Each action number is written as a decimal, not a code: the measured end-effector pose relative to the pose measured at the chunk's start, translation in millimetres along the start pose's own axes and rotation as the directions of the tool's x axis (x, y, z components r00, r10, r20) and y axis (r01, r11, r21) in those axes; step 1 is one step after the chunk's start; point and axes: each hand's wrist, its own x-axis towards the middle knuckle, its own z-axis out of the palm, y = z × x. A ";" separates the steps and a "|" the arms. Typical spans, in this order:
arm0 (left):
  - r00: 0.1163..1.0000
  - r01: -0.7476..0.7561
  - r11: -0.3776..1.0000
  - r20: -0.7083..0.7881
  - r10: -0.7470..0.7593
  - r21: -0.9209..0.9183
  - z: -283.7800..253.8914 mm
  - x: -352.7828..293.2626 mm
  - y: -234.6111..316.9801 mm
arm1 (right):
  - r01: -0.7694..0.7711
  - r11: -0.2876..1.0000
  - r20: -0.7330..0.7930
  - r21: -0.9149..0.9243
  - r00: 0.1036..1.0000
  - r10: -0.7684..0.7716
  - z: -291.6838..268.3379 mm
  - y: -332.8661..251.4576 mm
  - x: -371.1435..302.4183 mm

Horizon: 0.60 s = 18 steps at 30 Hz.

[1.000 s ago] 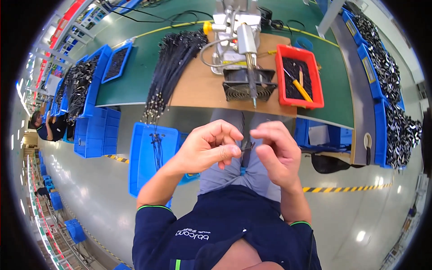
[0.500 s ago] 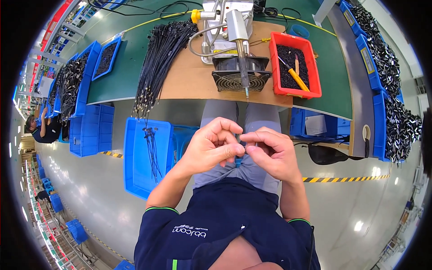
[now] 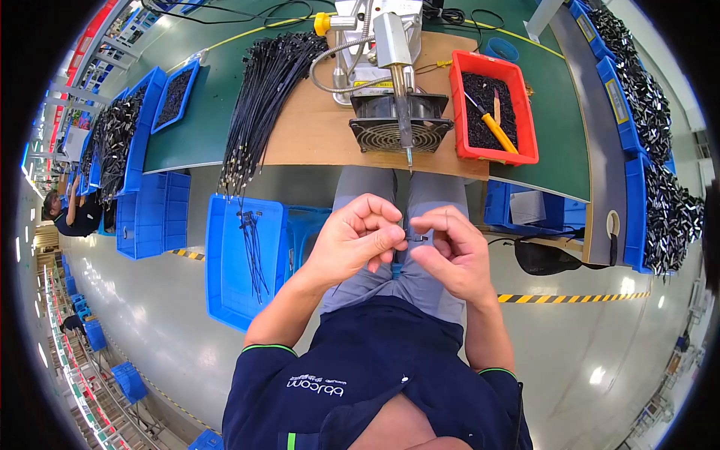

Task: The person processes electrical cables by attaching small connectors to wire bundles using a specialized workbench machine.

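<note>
Above my lap, the thumb and fingers of my left hand (image 3: 361,238) are pinched on a thin black cable, most of it hidden by the hand. Its small dark connector end (image 3: 421,238) sticks out toward the right. My right hand (image 3: 459,251) is beside that end, thumb and forefinger apart with a gap around it; I see nothing held there. Ahead of the hands, a heat tool with a metal nozzle (image 3: 407,142) points down in front of a black fan (image 3: 397,133). A bundle of black cables (image 3: 262,105) lies on the bench, its tips over the front edge.
A red bin (image 3: 531,112) of small black parts holds a yellow-handled tool (image 3: 499,133). Left of my legs, a blue tray (image 3: 232,289) contains several black cables. Blue bins of parts (image 3: 636,210) line the right side. Far left, another person (image 3: 75,217) works.
My right fingertips have come apart from my left ones and opened. The connector end now shows between the hands. My left hand stays pinched in nearly the same place.
</note>
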 end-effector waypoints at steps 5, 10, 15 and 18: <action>0.998 -0.066 0.998 0.010 0.065 0.019 2.7 2.9 -8.6 | -0.028 0.998 0.012 -0.049 1.000 0.029 -0.1 7.4 -2.8; 0.995 -0.090 0.994 0.037 0.087 0.064 0.5 4.0 -10.7 | -0.037 0.995 0.030 -0.090 0.999 0.040 -0.8 9.8 -4.3; 0.999 -0.042 0.998 0.012 0.042 0.039 -5.2 3.1 -14.0 | -0.044 0.999 -0.080 -0.033 0.996 0.041 0.8 13.2 -6.1; 0.997 -0.071 0.995 -0.035 0.074 0.067 -3.9 2.4 -16.1 | -0.052 0.998 -0.107 -0.023 0.993 0.049 0.2 19.3 -6.2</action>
